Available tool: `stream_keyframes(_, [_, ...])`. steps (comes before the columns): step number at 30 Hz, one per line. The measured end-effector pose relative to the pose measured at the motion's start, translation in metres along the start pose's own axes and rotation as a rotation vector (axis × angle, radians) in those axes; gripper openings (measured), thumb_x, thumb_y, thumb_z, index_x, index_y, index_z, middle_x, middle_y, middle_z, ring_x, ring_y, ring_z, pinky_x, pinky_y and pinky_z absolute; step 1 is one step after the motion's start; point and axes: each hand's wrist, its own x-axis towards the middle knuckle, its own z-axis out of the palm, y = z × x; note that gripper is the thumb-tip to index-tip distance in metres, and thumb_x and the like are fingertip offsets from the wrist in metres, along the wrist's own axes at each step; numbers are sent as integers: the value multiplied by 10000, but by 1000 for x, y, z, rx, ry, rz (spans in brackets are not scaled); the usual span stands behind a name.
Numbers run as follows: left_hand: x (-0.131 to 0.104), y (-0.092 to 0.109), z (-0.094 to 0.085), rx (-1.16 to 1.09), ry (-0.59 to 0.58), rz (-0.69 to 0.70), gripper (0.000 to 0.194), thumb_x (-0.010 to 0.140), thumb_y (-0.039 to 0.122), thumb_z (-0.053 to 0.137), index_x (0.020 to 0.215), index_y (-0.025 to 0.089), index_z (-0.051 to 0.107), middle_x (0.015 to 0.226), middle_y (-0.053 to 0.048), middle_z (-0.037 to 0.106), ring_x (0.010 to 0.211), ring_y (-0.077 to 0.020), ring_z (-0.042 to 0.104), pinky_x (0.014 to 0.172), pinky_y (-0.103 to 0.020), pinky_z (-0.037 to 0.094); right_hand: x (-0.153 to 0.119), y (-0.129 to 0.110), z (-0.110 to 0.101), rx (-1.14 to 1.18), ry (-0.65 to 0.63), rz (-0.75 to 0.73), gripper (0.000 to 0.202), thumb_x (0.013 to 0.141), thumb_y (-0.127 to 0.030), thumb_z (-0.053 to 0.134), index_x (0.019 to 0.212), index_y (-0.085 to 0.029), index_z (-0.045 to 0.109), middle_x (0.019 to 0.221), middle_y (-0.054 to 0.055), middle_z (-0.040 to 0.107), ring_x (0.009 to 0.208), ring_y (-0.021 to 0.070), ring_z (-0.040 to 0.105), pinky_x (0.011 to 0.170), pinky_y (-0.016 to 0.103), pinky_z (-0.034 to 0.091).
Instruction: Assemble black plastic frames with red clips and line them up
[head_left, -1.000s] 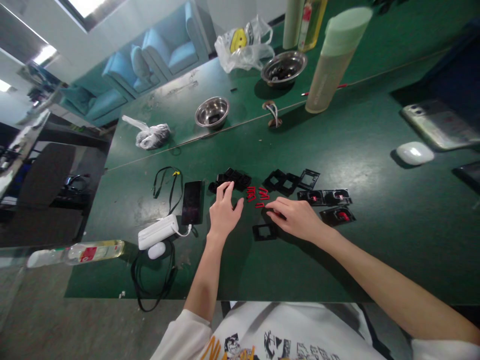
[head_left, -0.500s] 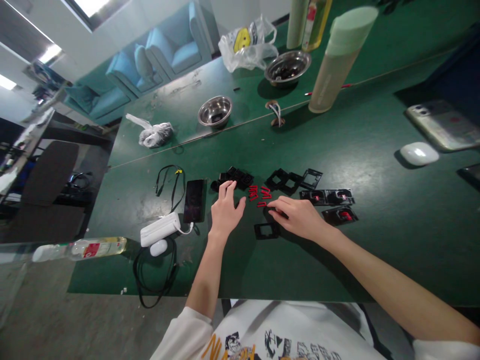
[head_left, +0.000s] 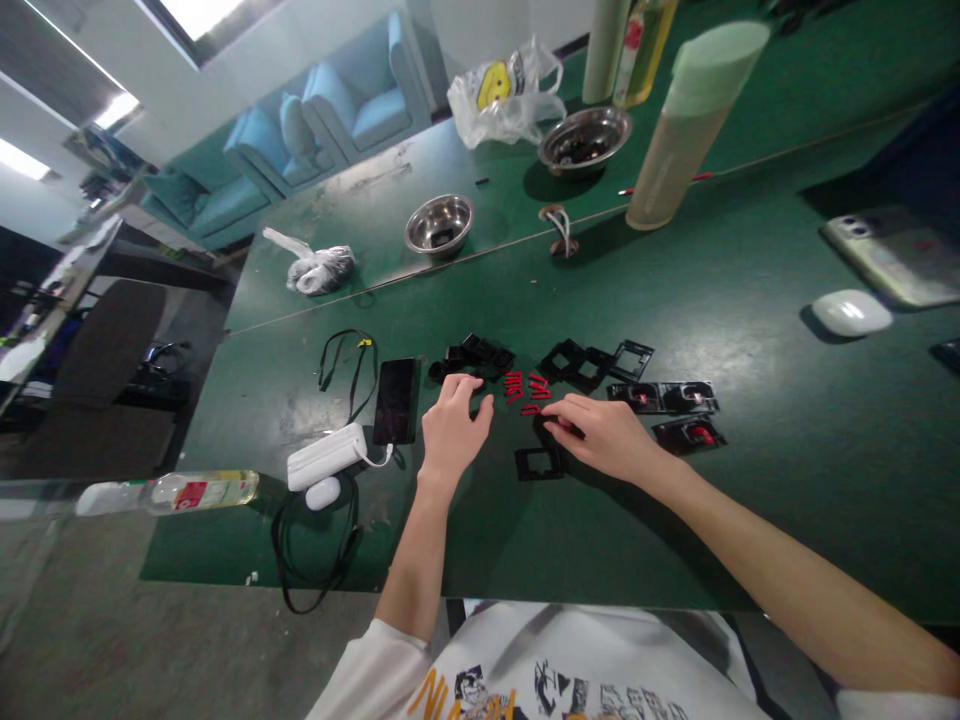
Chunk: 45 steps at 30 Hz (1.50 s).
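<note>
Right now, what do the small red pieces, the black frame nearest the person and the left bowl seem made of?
Small red pieces: probably plastic, judging by their even color; too small to judge finish.
Black frame: likely plastic, dull, its dark surface showing little shine.
Left bowl: metal, perhaps stainless steel, polished, with bright reflections.

The shirt (head_left: 622,640) is white, with short, plain white sleeves (head_left: 375,665). On the front, toward the left, are orange letters (head_left: 430,691) with a small black picture (head_left: 471,688) close by. More dark marks (head_left: 572,694) are to the right.
</note>
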Motion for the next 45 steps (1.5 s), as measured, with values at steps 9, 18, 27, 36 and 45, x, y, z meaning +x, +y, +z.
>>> stream_keyframes(9, [-2, -3, -1, -80, 16, 12, 29, 956, 234, 721, 984, 234, 711, 1051, -11, 728, 796, -138, 662, 664, -251, 464, 0, 1, 0, 1, -1, 1, 214, 1042, -314, 556, 1130, -221, 726, 932, 37, 755, 756, 177, 693, 630, 285, 406])
stream_keyframes(18, [-1, -2, -1, -163, -11, -30, 220, 914, 189, 750, 1120, 242, 696, 1067, -7, 725, 831, -142, 681, 683, -242, 490, 0, 1, -1, -5, 10, -24, 223, 1058, -317, 542, 1132, -209, 723, 940, 44, 766, 753, 180, 699, 628, 287, 416])
stream_keyframes(27, [-6, 6, -3, -201, -74, 27, 226, 910, 155, 739, 1115, 240, 696, 1082, -4, 730, 840, -136, 683, 731, -244, 521, -1, 1, -4, -47, -70, -214, 309, 1100, -322, 483, 1214, -203, 744, 873, 43, 767, 760, 164, 714, 636, 286, 394])
stream_keyframes(36, [-6, 9, -6, -244, -79, 46, 234, 912, 164, 750, 1126, 238, 690, 1097, 6, 702, 655, -79, 573, 679, -234, 494, 4, -11, 4, -152, -40, -79, 398, 1107, -362, 478, 1386, -142, 657, 1088, 127, 820, 852, 223, 768, 593, 297, 356])
stream_keyframes(45, [-4, 3, -5, -195, -130, -19, 427, 881, 198, 792, 1278, 260, 648, 1208, 0, 701, 619, -69, 561, 677, -260, 507, 2, -4, 2, -89, -39, -57, 364, 1089, -375, 512, 1331, -174, 695, 982, 88, 835, 778, 202, 769, 646, 287, 427])
